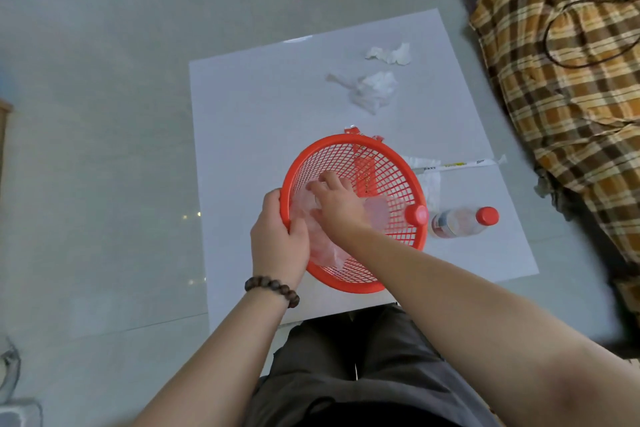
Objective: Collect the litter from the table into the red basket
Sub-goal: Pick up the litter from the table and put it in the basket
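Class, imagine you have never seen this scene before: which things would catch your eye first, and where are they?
The red basket stands out at the middle of the white table, with the left hand in a grip on its near-left rim and the right hand pressing clear plastic inside it. Beyond it lie two crumpled tissues, and to its right a red-capped bottle lies on its side.

Tilted red basket (388, 163) — tissues (375, 88) beyond

Bare table (249, 107) lies left of the tissues (375, 88); bottle (457, 220) crowds the basket (391, 163).
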{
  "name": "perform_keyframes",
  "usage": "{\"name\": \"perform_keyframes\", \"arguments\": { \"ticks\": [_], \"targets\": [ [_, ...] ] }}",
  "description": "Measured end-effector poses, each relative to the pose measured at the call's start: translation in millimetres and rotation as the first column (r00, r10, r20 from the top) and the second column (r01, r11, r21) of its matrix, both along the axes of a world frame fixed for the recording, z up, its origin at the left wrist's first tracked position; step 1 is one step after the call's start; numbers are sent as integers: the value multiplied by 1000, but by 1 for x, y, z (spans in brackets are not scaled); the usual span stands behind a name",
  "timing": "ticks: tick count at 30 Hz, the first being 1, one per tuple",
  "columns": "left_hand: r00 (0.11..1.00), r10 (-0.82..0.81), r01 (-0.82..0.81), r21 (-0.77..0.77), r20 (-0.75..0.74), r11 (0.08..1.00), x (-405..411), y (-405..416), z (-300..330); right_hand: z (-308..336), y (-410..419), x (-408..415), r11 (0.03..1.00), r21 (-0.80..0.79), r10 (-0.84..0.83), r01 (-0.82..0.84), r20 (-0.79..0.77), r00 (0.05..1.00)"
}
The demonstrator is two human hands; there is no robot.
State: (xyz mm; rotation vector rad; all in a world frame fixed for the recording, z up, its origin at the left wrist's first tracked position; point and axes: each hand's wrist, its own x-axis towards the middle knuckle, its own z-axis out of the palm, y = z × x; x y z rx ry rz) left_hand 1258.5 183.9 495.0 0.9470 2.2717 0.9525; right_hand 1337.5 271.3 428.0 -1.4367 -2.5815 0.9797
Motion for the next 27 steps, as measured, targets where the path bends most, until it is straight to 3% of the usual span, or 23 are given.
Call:
{"name": "perform_keyframes", "arguments": {
  "ticks": [8, 14, 16, 18, 21, 24, 27],
  "targets": [
    [1000, 19, -20, -37, -22, 999, 8, 10, -3, 12, 3, 22, 1000, -4, -8, 8, 20, 1000],
    [995, 90, -93, -76, -50, 993, -3, 19, -15, 43, 14, 94, 930, 222, -218, 294, -312, 925],
    [993, 100, -105, -90, -55, 990, -7, 19, -18, 36, 20, 137, 876, 220, -366, 429, -274, 889],
    [992, 107, -113, -97, -68, 989, -9, 18, -22, 21, 24, 175, 834, 212, -494, 510, -124, 860],
    [991, 115, -122, -113, -67, 986, -9, 15, -25, -5, 21, 209, 846, 121, -531, 520, 103, 841],
    [991, 122, -129, -116, -60, 985, -7, 11, -26, -21, 15, 215, 809, -32, -582, 587, 100, 807],
    [990, 127, -134, -118, -64, 984, -6, 8, -26, -24, 17, 212, 781, -21, -622, 624, 61, 781]
  ]
}}
